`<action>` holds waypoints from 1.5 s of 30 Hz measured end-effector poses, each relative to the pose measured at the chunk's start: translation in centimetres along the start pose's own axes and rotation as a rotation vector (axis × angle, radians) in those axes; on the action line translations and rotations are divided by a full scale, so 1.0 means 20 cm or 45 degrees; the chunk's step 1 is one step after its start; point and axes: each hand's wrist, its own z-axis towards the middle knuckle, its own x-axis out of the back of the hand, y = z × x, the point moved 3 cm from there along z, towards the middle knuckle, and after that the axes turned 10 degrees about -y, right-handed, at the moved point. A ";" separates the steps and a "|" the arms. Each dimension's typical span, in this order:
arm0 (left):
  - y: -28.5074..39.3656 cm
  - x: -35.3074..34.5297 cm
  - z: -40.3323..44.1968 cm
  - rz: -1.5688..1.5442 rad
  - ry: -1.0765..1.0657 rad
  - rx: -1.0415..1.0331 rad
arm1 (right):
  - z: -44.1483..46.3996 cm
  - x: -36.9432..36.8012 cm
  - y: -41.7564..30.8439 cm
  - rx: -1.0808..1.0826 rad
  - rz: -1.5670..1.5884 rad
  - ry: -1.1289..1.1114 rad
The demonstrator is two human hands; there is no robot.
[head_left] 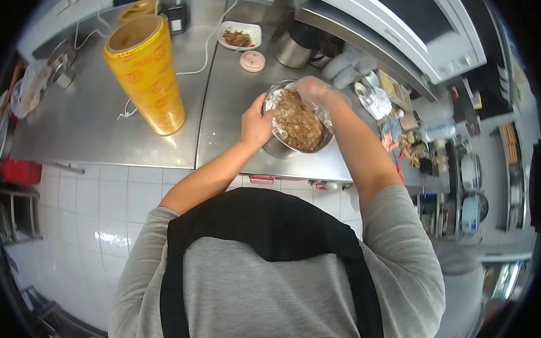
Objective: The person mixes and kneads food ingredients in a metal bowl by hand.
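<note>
Bowl: In the head view, the metal bowl (pixel 278 148) sits on the desk (pixel 227 117), near the front edge.
Mix: The brown, lumpy mix (pixel 302 125) fills much of it. It looks soft and wet, so it may squish and stick.
Left hand: The left hand (pixel 258 122) is clamped on the bowl's left rim.
Right hand: The right hand (pixel 316 93) is at the far right rim, with clear plastic (pixel 338 100) around it. I cannot tell if its fingers are apart or together.
Holding it: The bowl is likely hard and a bit heavy, and may be slippery. The rim looks best to grab, one hand each side.
Roll: A big yellow roll (pixel 145 75) stands well to the left.
</note>
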 end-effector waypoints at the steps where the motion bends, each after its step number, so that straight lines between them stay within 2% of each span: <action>1: -0.03 0.00 0.04 -0.052 -0.033 0.008 | 0.02 -0.03 -0.04 0.034 -0.085 -0.080; 2: -0.06 0.00 0.08 -0.105 -0.067 0.007 | 0.05 -0.03 -0.08 0.068 -0.171 -0.153; 3: 0.01 0.01 0.08 -0.101 -0.023 -0.014 | 0.34 -0.10 0.04 0.429 -0.367 -0.227; 6: -0.07 0.01 0.13 -0.089 0.012 -0.061 | 0.21 -0.23 -0.09 0.387 0.079 -0.646; 7: -0.07 0.01 0.14 -0.033 0.035 -0.071 | 0.20 -0.24 -0.12 0.319 -0.199 -0.682; 10: -0.07 0.03 0.14 0.080 0.042 -0.074 | -0.11 -0.19 -0.30 0.592 -1.066 -0.708; 11: -0.08 0.03 0.16 0.070 0.017 -0.075 | -0.23 -0.16 -0.32 0.516 -1.143 -0.736; 14: -0.06 0.06 0.24 0.161 -0.078 -0.080 | -0.45 -0.04 -0.21 0.779 -1.191 -0.483; 17: -0.02 0.07 0.31 0.333 -0.214 -0.055 | -0.44 -0.01 0.03 0.590 -0.807 -0.204; 20: -0.02 0.04 0.39 0.357 -0.309 -0.046 | -0.25 -0.22 0.13 0.539 -1.134 -0.192; 21: -0.03 0.03 0.44 0.309 -0.358 -0.001 | -0.24 -0.22 0.10 0.377 -0.833 -0.202; 23: -0.07 0.01 0.50 0.223 -0.466 0.101 | -0.12 -0.25 0.07 0.189 -0.713 -0.320; 26: -0.05 0.00 0.45 0.193 -0.355 -0.014 | -0.04 -0.23 0.07 0.075 -0.768 -0.387; 27: -0.04 -0.01 0.38 0.235 -0.136 -0.060 | -0.01 -0.22 0.06 0.065 -0.829 -0.391; 29: -0.05 -0.10 0.03 0.317 0.312 -0.145 | 0.18 -0.18 0.29 0.348 -0.468 -0.401; 30: -0.05 -0.11 -0.06 0.353 0.538 -0.184 | 0.16 -0.16 0.28 0.448 -0.531 -0.452; 31: -0.05 -0.11 -0.08 0.313 0.501 -0.181 | 0.15 -0.13 0.26 0.550 -0.589 -0.500; 32: -0.05 -0.11 -0.08 0.270 0.464 -0.180 | -0.04 -0.02 0.06 0.610 -0.894 -0.585; 34: -0.05 -0.11 -0.06 0.175 0.381 -0.134 | -0.27 0.12 -0.13 0.509 -1.104 -0.632; 36: -0.04 -0.08 0.04 0.074 0.299 -0.049 | -0.40 0.21 -0.19 0.212 -0.913 -0.553; 39: 0.00 -0.05 0.13 0.108 0.226 0.011 | -0.55 0.32 -0.20 0.243 -0.329 -0.531; 41: -0.06 -0.06 0.22 0.012 0.099 0.080 | -0.38 0.33 -0.08 0.443 -0.497 -0.456; 44: -0.12 -0.09 0.30 -0.168 -0.034 0.166 | 0.05 0.20 0.10 0.741 -0.409 -0.479; 45: -0.13 -0.08 0.33 -0.231 -0.067 0.193 | 0.09 0.11 0.02 0.928 -0.488 -0.484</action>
